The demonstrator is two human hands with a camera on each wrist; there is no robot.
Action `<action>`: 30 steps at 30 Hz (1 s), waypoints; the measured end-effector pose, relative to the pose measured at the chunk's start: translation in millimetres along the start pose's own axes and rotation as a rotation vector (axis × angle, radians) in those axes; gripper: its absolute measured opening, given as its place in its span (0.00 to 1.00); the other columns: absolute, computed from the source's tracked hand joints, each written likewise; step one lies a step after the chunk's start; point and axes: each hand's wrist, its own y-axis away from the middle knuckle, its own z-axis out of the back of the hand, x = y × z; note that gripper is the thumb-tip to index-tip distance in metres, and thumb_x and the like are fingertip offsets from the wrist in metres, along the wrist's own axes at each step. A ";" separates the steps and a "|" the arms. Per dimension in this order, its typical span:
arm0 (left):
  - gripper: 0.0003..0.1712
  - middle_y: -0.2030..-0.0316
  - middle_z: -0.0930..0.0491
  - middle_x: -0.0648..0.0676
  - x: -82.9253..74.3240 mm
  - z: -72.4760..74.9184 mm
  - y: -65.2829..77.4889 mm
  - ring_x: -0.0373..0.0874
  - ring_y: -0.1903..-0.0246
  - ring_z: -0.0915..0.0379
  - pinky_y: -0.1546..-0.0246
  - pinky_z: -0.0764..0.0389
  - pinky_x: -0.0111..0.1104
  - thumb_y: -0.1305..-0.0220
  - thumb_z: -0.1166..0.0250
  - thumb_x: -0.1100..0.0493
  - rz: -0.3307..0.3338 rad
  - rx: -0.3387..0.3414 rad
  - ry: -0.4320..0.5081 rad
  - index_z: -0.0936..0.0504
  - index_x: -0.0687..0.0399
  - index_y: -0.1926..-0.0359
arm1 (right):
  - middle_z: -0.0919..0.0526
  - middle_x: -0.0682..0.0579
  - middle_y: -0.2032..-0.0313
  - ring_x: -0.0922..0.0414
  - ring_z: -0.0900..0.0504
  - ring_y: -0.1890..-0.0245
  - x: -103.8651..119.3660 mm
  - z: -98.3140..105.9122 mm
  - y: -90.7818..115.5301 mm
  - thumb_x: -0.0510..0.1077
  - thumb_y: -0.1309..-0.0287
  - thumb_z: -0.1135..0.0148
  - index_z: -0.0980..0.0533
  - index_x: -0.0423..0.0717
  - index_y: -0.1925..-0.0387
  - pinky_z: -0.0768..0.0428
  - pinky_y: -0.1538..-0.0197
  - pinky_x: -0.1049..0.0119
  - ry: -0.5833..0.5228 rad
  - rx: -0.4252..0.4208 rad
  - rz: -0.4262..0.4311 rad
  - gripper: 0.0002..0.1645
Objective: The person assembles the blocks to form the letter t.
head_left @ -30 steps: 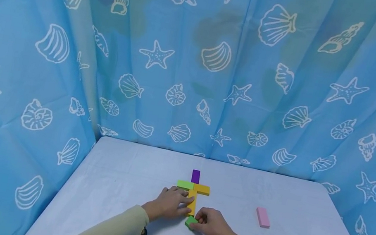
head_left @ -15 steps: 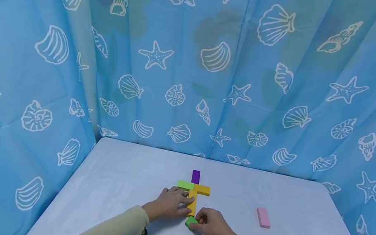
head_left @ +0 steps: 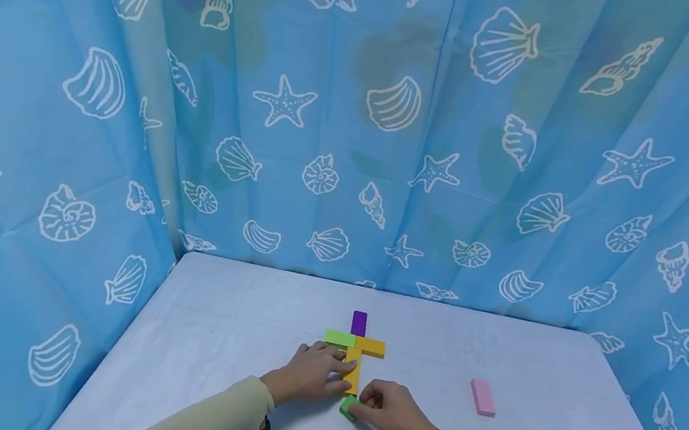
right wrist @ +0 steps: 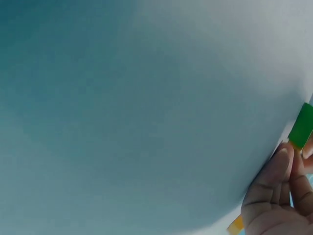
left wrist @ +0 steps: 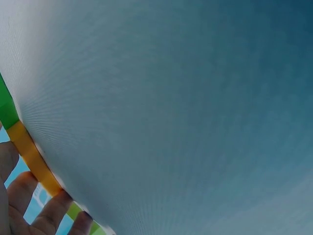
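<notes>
Several flat blocks lie joined in a cross shape on the white table. A long yellow block forms its stem; my left hand rests along its left side, fingertips on it. In the left wrist view, the left fingers reach the orange-looking edge of that block. At the stem's near end sits a green block, slightly turned. The right hand pinches its right side between thumb and curled fingers. The right wrist view shows the thumb right at the end of the green block.
A light green block and a yellow-orange block form the crossbar, with a purple block beyond. To the right, a pink block lies alone on the table. Behind hangs a blue shell-print curtain.
The right hand has shifted very slightly, and the green block has turned a little beneath its fingers. My left hand stays in place; the other blocks have not moved.
</notes>
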 end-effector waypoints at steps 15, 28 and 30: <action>0.31 0.35 0.27 0.48 -1.9 1.9 1.5 0.52 0.35 0.35 0.36 0.35 0.61 0.34 0.40 0.35 0.007 0.010 0.016 0.30 0.30 0.32 | 0.18 0.54 0.60 0.59 0.24 0.66 -32.3 27.3 13.7 0.54 0.45 0.28 0.20 0.46 0.52 0.22 0.65 0.71 -0.087 0.077 0.044 0.23; 0.30 0.34 0.27 0.48 0.9 2.3 0.4 0.52 0.35 0.35 0.37 0.35 0.62 0.32 0.42 0.35 -0.024 0.020 0.012 0.31 0.30 0.31 | 0.18 0.54 0.58 0.57 0.23 0.62 -56.8 45.4 23.1 0.53 0.49 0.25 0.21 0.46 0.51 0.22 0.63 0.71 -0.065 -0.003 0.021 0.27; 0.30 0.34 0.27 0.48 1.1 2.1 0.5 0.53 0.35 0.35 0.37 0.35 0.62 0.32 0.42 0.35 -0.027 0.019 0.016 0.31 0.30 0.31 | 0.18 0.53 0.57 0.57 0.23 0.62 -61.0 49.3 25.8 0.53 0.50 0.24 0.21 0.45 0.51 0.22 0.63 0.71 -0.065 -0.023 0.017 0.27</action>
